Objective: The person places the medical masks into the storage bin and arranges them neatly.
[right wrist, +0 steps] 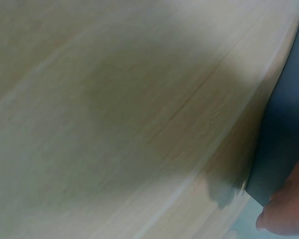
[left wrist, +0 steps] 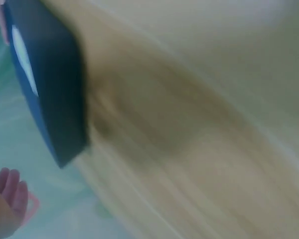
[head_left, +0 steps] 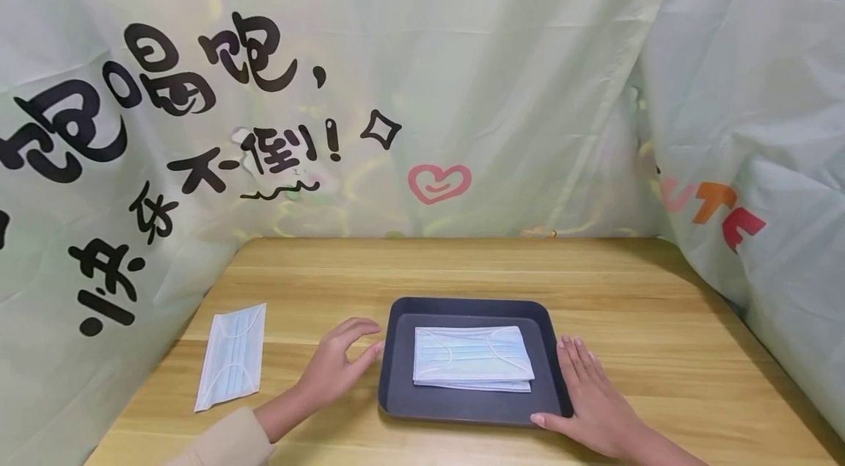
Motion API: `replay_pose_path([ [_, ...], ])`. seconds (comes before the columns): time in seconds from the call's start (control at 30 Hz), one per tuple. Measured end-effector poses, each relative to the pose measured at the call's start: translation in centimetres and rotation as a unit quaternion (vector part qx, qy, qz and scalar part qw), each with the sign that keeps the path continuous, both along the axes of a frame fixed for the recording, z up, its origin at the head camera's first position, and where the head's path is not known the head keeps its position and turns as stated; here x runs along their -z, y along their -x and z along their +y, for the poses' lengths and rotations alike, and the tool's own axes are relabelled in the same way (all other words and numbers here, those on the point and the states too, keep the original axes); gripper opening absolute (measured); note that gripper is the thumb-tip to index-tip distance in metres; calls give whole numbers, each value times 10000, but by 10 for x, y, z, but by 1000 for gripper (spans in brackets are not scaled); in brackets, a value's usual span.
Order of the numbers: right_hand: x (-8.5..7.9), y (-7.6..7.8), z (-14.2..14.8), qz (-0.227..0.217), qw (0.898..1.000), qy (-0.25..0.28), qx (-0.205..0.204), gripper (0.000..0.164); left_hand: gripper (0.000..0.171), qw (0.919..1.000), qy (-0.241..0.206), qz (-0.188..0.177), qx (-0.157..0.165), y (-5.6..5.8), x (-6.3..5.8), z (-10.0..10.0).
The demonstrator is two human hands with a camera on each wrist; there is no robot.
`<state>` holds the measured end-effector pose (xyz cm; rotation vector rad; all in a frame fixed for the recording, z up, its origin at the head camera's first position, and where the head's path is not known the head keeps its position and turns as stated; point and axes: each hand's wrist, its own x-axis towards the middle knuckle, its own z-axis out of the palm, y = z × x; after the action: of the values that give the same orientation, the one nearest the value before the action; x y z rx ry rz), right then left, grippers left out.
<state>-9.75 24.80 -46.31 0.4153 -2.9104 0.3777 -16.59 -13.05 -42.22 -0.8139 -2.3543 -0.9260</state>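
A dark grey rectangular tray (head_left: pixel 462 409) lies on the wooden table, with a small stack of light blue face masks (head_left: pixel 472 356) in its middle. My right hand (head_left: pixel 597 407) rests along the tray's right wall, fingers straight, thumb at the front right corner. In the right wrist view, part of that hand (right wrist: pixel 289 209) meets the tray's dark side (right wrist: pixel 279 119). To the left of the tray, my left hand (head_left: pixel 337 363) is held with fingers loosely bent and nothing in them, a small gap from the rim. In the left wrist view its fingers (left wrist: pixel 12 189) show apart from the tray (left wrist: pixel 57 79).
A single face mask (head_left: pixel 231 357) lies at the table's left side, beyond the left forearm. The wooden table (head_left: pixel 462 268) reaches back to a printed cloth (head_left: pixel 528 121), which also hangs along both sides.
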Motion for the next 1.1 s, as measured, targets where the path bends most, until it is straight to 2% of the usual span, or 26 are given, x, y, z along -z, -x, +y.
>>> replay_pose_path([
  [0.1,0,0,0,-22,10000,9,1,107,30,9989,363,272,-151,-3,6,-13],
  [0.3,-1,-1,-1,-92,9999,39,11,108,44,9936,1001,266,-449,-6,17,-40],
  [0.43,-2,0,0,-141,9999,8,53,108,46,9891,1347,346,-487,-6,25,-56],
  [0.57,-2,0,0,-132,9999,2,44,108,54,9823,1707,588,-502,-7,35,-70],
  [0.7,-2,0,0,-141,9999,31,38,108,64,9742,2048,866,-376,-7,48,-84],
  [0.9,-2,0,0,-190,9998,59,70,108,73,9624,2568,874,-147,-7,60,-107],
  [1.1,-2,0,0,-175,9998,55,40,107,75,9621,2639,679,139,-8,67,-128],
])
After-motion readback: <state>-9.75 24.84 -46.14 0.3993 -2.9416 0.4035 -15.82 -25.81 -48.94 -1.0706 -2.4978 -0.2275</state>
